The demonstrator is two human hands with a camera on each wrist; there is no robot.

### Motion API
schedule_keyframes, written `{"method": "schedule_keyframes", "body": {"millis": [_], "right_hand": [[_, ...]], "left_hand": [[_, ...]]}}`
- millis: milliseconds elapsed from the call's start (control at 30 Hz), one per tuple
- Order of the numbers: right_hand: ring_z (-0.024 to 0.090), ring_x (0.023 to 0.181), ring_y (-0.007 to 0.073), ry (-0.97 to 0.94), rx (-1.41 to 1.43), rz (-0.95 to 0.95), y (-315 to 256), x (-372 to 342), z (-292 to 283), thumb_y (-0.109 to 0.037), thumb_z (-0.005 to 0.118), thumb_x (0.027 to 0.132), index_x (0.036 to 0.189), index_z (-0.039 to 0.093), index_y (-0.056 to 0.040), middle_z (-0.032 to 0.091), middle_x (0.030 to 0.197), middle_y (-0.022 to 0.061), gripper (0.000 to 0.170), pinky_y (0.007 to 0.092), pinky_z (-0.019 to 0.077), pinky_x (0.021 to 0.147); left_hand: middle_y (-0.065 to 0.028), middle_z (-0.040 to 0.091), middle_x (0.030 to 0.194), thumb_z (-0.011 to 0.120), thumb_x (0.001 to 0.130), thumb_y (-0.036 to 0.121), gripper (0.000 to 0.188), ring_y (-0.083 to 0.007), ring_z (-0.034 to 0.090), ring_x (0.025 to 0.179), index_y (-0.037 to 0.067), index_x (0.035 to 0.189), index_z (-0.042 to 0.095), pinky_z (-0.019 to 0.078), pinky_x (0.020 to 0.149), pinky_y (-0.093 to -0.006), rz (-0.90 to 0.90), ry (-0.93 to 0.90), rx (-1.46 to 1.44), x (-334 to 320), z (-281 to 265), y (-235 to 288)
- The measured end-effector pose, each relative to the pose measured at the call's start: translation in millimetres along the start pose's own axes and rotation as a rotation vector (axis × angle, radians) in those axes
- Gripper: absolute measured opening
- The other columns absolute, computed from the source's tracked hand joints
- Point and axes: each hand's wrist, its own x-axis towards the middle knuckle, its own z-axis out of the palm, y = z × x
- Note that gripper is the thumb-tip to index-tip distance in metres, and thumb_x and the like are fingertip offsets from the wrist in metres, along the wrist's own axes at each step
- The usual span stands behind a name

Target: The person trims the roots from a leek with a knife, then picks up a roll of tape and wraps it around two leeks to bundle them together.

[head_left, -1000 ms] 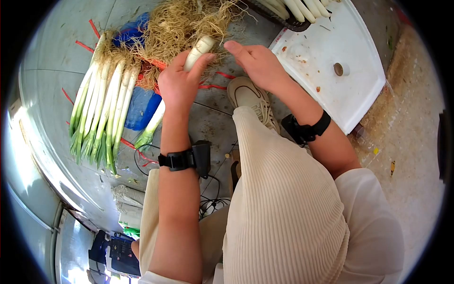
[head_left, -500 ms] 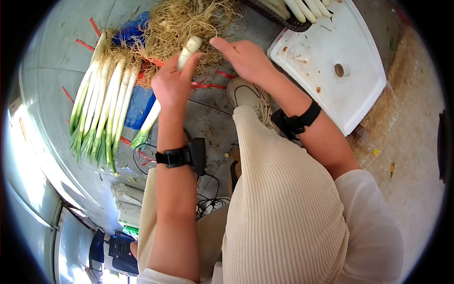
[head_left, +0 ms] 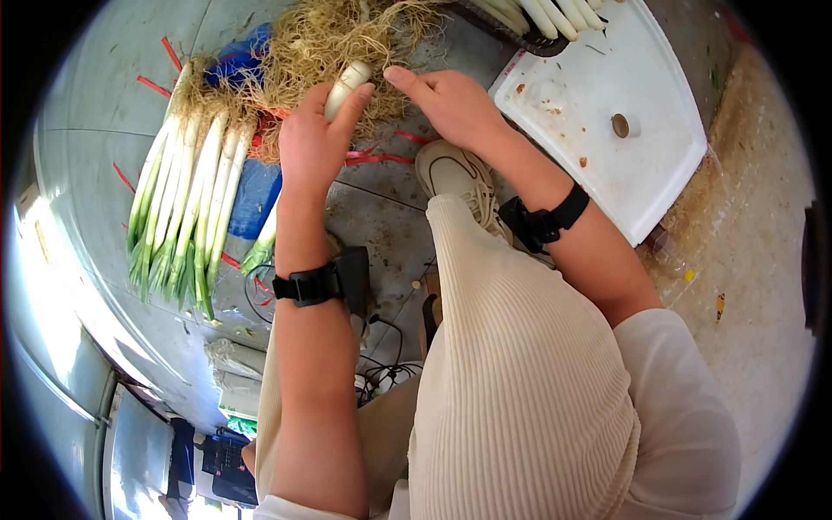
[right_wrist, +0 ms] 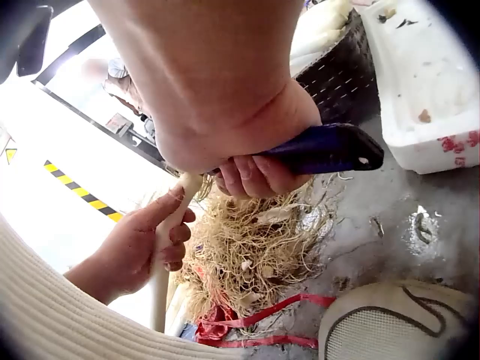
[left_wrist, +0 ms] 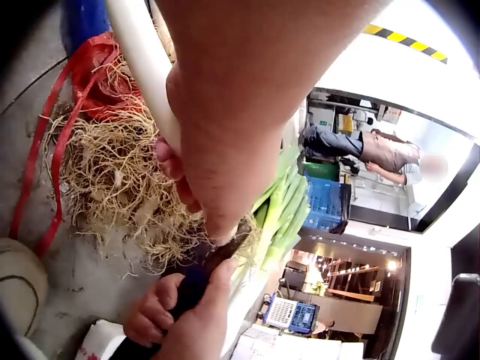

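In the head view the left hand [head_left: 314,143] grips a leek [head_left: 347,85] with its thumb along the white shaft, the root end up. Close to that end is the right hand [head_left: 455,108]. Its curled fingers hold a blue-handled knife [right_wrist: 334,150] in the right wrist view, where the blade is mostly hidden beyond the hand. Trimmed root tangles [head_left: 347,35] lie beyond both hands. Left of them a row of leeks [head_left: 186,191] rests side by side, roots at the top and green ends at the bottom.
A white foam tray [head_left: 598,139] stands at the right, holding a small round object. Beside it, a dark basket [right_wrist: 341,71] contains white stalks. Red straps and blue material [head_left: 256,204] lie near the leeks. A shoe [head_left: 451,178] is below the hands. Cables lie lower down.
The left hand and its leek have moved left and slightly up in the head view. The right hand has also shifted left, staying close to the leek's end.
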Motion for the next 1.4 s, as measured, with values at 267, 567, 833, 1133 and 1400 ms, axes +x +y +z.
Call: {"method": "schedule_keyframes", "body": {"millis": [267,567,833,1133,1400], "right_hand": [[0.048,0.057,0.0329,-0.014,-0.031,0.081,-10,-6,-5,-0.077,0.040,0.090,0.060,0.047,0.0035,0.046,0.055,0.0161,0.087,0.0452,0.0403,0.061],[0.052,0.060,0.0376,-0.092,-0.071,0.097,-17,15,-4,-0.078,0.040,0.090,0.067,0.060,0.0050,0.052,0.058,0.0189,0.088,0.0467,0.0440,0.063],[0.027,0.046,0.0065,-0.175,0.461,0.249,6,40,-27,-0.074,0.043,0.091,0.066,0.046,-0.0149,0.035,0.053,-0.0053,0.065,0.0261,0.0190,0.044],[0.047,0.061,0.0136,-0.113,0.195,0.033,18,30,-13,-0.069,0.044,0.094,0.074,0.061,-0.0088,0.052,0.064,0.0008,0.065,0.0295,0.0390,0.058],[0.062,0.074,0.0240,0.142,0.056,-0.271,2,18,-14,-0.058,0.056,0.095,0.100,0.070,-0.0044,0.069,0.083,0.0113,0.056,0.0343,0.0478,0.070]], "left_hand": [[-0.0086,0.063,0.063,0.074,0.088,0.043,0.035,-0.0238,0.061,0.055,0.009,0.096,0.073,0.0481,0.055,-0.0352,0.169,0.153,-0.072,-9,10,-4],[-0.0060,0.068,0.068,0.076,0.088,0.038,0.035,-0.0116,0.062,0.060,0.008,0.106,0.075,0.0494,0.058,-0.0301,0.210,0.238,0.088,1,10,-20],[-0.0064,0.068,0.066,0.079,0.085,0.037,0.033,-0.0139,0.064,0.056,0.009,0.102,0.075,0.0492,0.053,-0.0302,0.333,0.339,-0.118,5,-7,5],[-0.0075,0.072,0.082,0.084,0.082,0.015,0.040,-0.0087,0.064,0.067,0.004,0.109,0.057,0.0489,0.056,-0.0224,0.178,0.074,-0.506,-8,-22,-4],[-0.0099,0.069,0.098,0.078,0.084,0.004,0.036,-0.0113,0.063,0.083,-0.004,0.115,0.063,0.0502,0.073,-0.0238,0.150,-0.159,-0.730,-12,-66,-8]]}}
